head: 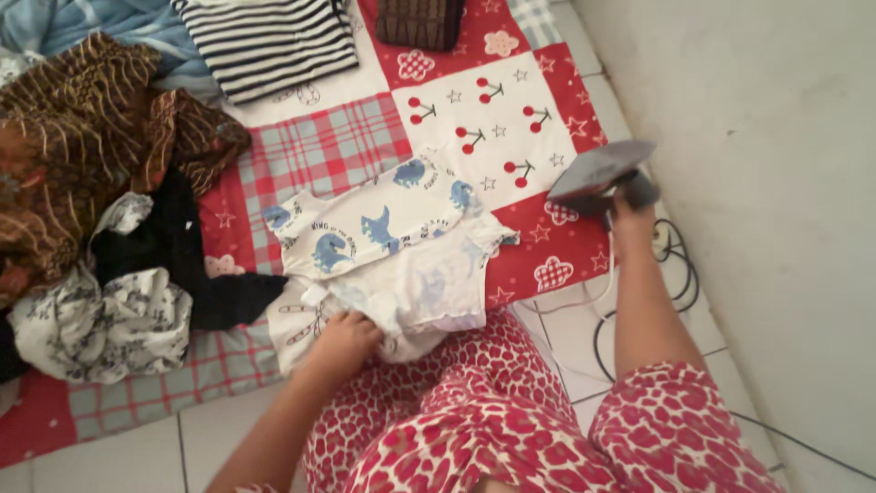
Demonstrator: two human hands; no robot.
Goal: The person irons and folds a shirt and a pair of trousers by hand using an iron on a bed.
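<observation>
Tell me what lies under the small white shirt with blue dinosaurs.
Under the dinosaur shirt lies a red patchwork blanket, with another pale garment beneath its lower edge by the left hand. Anything else underneath is covered.

The small shirt (pixel 383 242) lies in the middle of the patchwork blanket (pixel 511 128), which is spread on the tiled floor (pixel 137 452). The left hand (pixel 342 342) rests on the near edge of the shirt. To the left of the shirt is a heap of clothes (pixel 100 210). Behind it, at the far side, lies a folded striped garment (pixel 269 41). The right hand (pixel 631 215) holds the iron (pixel 598 173) at the right edge of the blanket, above the floor. The cord (pixel 671 274) lies on the floor near the wall (pixel 776 183).
</observation>
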